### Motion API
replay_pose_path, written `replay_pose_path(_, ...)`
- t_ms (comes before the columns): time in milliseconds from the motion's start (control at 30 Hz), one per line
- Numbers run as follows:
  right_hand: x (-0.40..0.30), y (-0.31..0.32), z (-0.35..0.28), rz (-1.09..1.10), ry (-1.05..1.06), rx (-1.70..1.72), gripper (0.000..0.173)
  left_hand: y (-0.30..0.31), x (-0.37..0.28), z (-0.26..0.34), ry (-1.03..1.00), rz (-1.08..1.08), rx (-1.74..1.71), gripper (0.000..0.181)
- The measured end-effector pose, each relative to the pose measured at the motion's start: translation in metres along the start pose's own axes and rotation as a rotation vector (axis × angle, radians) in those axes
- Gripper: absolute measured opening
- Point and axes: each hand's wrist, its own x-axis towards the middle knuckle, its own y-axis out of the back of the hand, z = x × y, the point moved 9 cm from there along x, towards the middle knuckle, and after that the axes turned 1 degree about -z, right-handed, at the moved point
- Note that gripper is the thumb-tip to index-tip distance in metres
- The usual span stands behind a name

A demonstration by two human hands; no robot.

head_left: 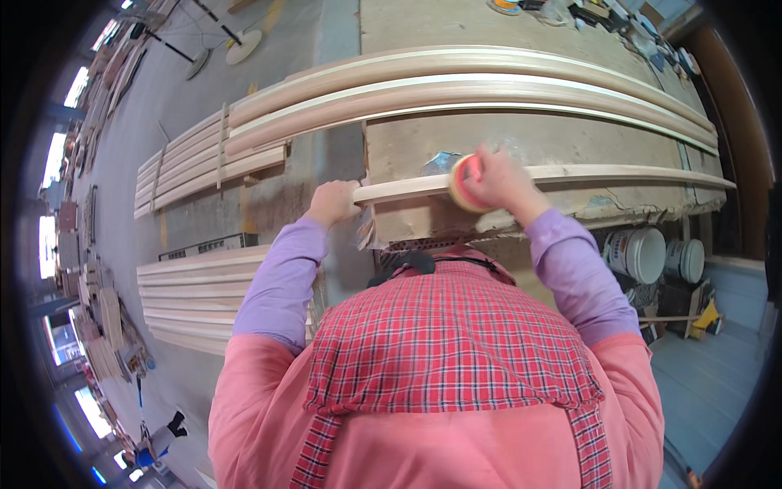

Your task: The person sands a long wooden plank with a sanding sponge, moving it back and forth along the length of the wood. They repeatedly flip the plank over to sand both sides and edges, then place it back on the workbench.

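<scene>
A long, pale wooden strip (611, 172) lies lengthwise along the near part of the worktable. My left hand (333, 202) grips its left end, just past the table's edge. In my right hand (507, 183) is a round red and pale-yellow disc (458, 188), pressed against the strip left of its middle. Motion blurs the disc and hand, so I cannot tell whether it is a sanding pad or a roll. My fingers hide part of the disc, and disc and hand cover a stretch of the strip.
Several long wooden mouldings (464, 91) lie across the worktable (415, 137) behind the strip. Stacked boards (195, 165) and more strips (183, 293) are to the left. White buckets (635, 253) stand below at right. Clutter (641, 36) fills the far right corner. Another person (149, 449) is far off.
</scene>
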Motion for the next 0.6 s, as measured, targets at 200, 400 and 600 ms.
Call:
replay_pose_path(200, 0.047, -0.019, -0.006, -0.022, -0.024, 0.003, 0.03, -0.006, 0.003, -0.003, 0.004, -0.004, -0.001, 0.025)
replay_pose_path(400, 0.033, -0.045, -0.073, -0.085, 0.087, 0.001, 0.031, -0.003, 0.003, -0.001, 0.002, 0.01, -0.013, 0.028)
replay_pose_path(600, 0.059, -0.056, -0.067, -0.135, 0.038, 0.027, 0.036, -0.008, 0.0, -0.006, 0.003, 0.009, 0.005, 0.027)
